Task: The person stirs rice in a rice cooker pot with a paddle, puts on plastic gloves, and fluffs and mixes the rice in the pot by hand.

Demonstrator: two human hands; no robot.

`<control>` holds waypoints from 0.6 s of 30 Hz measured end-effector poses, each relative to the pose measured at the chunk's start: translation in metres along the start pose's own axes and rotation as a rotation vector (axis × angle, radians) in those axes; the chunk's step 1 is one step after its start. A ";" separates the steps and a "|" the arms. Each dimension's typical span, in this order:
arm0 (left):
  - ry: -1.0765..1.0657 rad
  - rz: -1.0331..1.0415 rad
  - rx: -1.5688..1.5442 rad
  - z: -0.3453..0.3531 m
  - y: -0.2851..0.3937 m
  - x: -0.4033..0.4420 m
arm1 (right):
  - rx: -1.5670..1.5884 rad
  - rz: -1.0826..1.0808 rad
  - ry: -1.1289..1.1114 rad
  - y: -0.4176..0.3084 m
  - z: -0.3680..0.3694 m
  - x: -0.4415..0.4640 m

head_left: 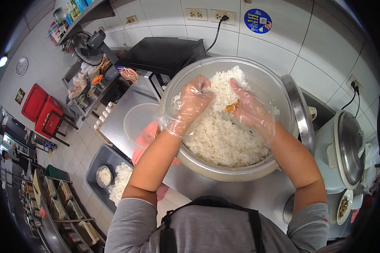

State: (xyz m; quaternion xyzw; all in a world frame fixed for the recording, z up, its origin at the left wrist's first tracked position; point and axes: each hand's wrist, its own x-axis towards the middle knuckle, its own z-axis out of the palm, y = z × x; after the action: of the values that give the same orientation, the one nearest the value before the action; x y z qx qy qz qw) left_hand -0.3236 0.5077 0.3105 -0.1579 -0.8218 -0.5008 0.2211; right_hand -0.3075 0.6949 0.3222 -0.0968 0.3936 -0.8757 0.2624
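A wide metal pot [223, 173] stands before me, holding a large mass of cooked white rice [228, 139]. Both my hands wear clear plastic gloves and are inside the rim. My left hand [194, 103] has its fingers curled in against the left side of a rice clump [227, 86]. On the clump's other side, my right hand [252, 109] grips it, thumb upward and fingers partly hidden. A browned patch of rice [232, 106] shows beside the right fingers.
A metal lid [299, 116] leans at the pot's right, near a covered cooker [340, 147]. Left of the pot are a clear round lid [136, 126] and a pink cloth [145, 139]. Lower left, a grey tub [98, 162] holds rice and a bowl [104, 176].
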 end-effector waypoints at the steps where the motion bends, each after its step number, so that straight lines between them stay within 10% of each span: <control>1: 0.022 -0.008 0.036 -0.002 0.002 0.001 | 0.003 -0.016 -0.005 0.000 0.001 -0.001; 8: 0.042 -0.181 0.039 -0.017 0.011 0.004 | 0.181 -0.124 0.154 -0.020 0.015 -0.007; 14: 0.077 0.472 0.297 -0.010 0.009 0.002 | 0.144 -0.085 -0.119 -0.012 -0.036 0.003; 18: -0.152 0.315 -0.034 -0.001 0.024 -0.007 | 0.061 -0.002 -0.110 -0.017 -0.047 0.002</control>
State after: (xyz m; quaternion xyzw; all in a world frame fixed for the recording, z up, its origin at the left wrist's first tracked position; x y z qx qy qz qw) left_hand -0.3061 0.5169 0.3254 -0.3259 -0.7928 -0.4603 0.2312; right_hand -0.3333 0.7332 0.3026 -0.1374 0.3517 -0.8809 0.2855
